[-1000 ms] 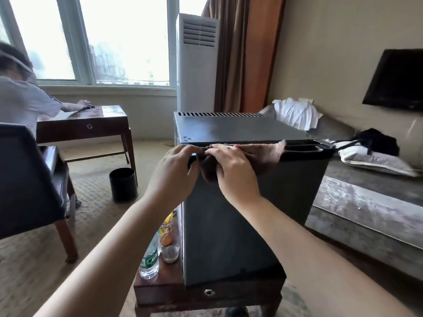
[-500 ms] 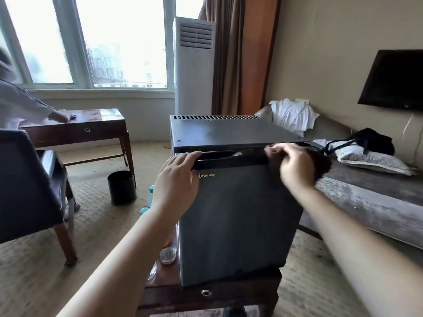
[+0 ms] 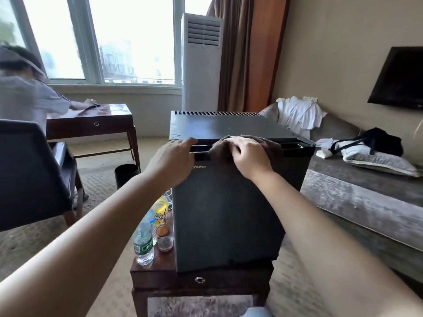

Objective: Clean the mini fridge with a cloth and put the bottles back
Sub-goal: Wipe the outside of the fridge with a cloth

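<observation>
- The room has a patterned beige carpet (image 3: pixel 103 179), a wide window (image 3: pixel 114 40) behind the mini fridge (image 3: pixel 224 213) and brown-orange curtains (image 3: pixel 249 53) to the right of the glass.
- The mini fridge stands on a small dark wooden table; the bare strip of tabletop (image 3: pixel 158 264) shows at the fridge's left side.
- The fridge is a dark grey box with a vent slot along the back of its top. Its door faces the camera and carries a small "WellWay" logo (image 3: pixel 199 167) near the upper left corner.
- A brown cloth (image 3: pixel 271 145) lies bunched on the door's top edge, over the black handle recess.
- The right hand (image 3: pixel 250 156) presses on the cloth, its fingers (image 3: pixel 231 146) bent and gathering the fabric.
- The left hand (image 3: pixel 174 156) rests on the fridge's upper left front corner, fingers (image 3: pixel 186 143) laid together and fairly straight.
- Left of the fridge, on the tabletop, stand a clear water bottle (image 3: pixel 143 239) with a green label, a yellow-labelled bottle (image 3: pixel 160 211) behind it and a small glass (image 3: pixel 164 240), all close to the fridge wall.
- Behind the fridge stands a white tower air conditioner (image 3: pixel 201 62).
- Farther left are a black bin (image 3: pixel 126 175), a wooden desk (image 3: pixel 91 122), a dark chair (image 3: pixel 29 170) and a seated person (image 3: pixel 23 97).
- Right of the fridge, a grey couch (image 3: pixel 366 202) carries a white garment (image 3: pixel 297 115), a black bag (image 3: pixel 380 140) and a pillow (image 3: pixel 377 162); a dark TV (image 3: pixel 400 78) hangs above.
</observation>
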The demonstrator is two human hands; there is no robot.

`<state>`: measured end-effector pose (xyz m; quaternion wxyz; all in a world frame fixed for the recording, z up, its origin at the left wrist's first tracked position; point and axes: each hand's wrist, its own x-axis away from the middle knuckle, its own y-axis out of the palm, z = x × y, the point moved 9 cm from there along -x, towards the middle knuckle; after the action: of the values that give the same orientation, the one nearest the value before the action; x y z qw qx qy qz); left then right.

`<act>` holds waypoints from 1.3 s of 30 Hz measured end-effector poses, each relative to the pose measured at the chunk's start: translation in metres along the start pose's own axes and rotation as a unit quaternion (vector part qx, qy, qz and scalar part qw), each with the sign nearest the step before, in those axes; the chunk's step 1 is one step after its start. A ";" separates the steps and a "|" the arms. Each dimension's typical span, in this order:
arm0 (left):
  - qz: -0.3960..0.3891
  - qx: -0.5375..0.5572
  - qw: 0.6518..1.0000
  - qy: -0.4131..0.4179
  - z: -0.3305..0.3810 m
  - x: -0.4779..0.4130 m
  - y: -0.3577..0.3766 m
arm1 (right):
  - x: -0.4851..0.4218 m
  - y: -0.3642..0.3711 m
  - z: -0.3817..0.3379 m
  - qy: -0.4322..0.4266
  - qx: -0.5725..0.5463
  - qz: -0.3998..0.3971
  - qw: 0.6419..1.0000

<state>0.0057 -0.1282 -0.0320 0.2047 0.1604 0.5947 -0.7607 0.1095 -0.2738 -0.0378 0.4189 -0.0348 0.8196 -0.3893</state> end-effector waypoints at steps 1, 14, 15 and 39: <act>0.010 -0.006 1.000 0.016 0.009 -0.003 0.002 | 0.002 -0.009 0.018 0.018 0.006 0.006 1.000; -0.024 0.067 0.990 0.119 0.127 -0.137 0.087 | 0.002 -0.112 0.171 0.137 0.136 0.116 0.974; -0.029 0.070 0.992 0.099 0.126 -0.148 0.093 | 0.000 -0.104 0.174 0.150 0.115 0.089 0.978; -0.047 0.016 0.987 -0.155 0.093 -0.154 0.101 | -0.040 -0.041 0.203 0.027 -0.045 -0.363 0.930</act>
<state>0.1895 -0.2213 -0.0196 0.2563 0.0155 0.5504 -0.7944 0.2686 -0.4109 -0.0541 0.2246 -0.3386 0.7788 -0.4780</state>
